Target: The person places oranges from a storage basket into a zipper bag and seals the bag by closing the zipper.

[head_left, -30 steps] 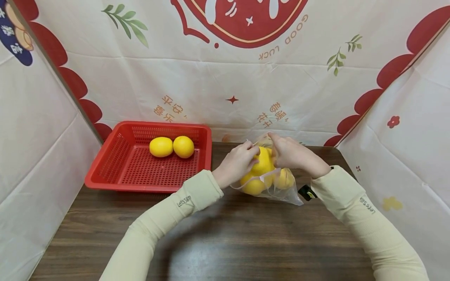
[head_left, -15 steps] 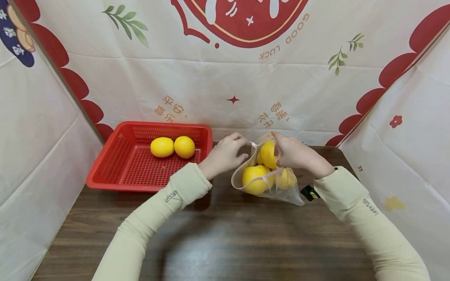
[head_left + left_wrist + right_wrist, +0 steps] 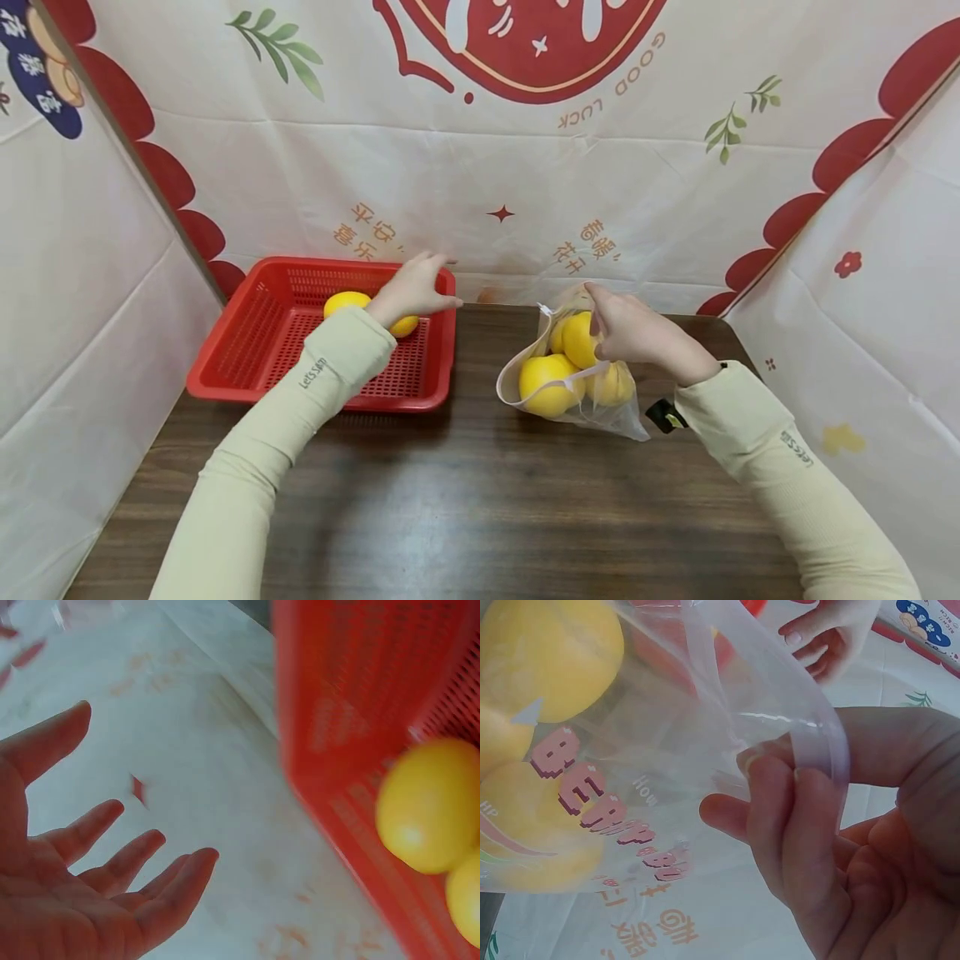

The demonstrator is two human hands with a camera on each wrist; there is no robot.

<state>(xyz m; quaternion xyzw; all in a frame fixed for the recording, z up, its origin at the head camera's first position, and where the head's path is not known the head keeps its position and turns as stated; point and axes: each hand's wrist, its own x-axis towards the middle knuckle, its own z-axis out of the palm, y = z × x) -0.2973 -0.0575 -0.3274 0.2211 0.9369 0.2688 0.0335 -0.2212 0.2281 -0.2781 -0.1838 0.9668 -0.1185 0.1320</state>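
My left hand [image 3: 416,287], fingers spread and holding nothing, is over the right back part of a red plastic basket [image 3: 202,379]. Two yellow fruits lie in that basket; the left fruit [image 3: 347,302] is partly behind the hand and the right fruit [image 3: 406,326] is mostly hidden by it. My right hand [image 3: 637,337] pinches the rim of a clear zip bag [image 3: 667,817] between thumb and fingers. Several yellow fruits [image 3: 551,387] sit inside the bag, its mouth gaping toward the left. Pink lettering marks the bag in the right wrist view.
A dark wooden table [image 3: 480,517] carries the basket and bag. White printed cloth [image 3: 480,167] closes off the back and both sides. Beside my right cuff is a small black object [image 3: 663,415].
My left hand has left the bag, letting go of a yellow fruit inside it, and moved left to the basket. My right hand keeps its pinch on the bag's rim, almost unmoved.
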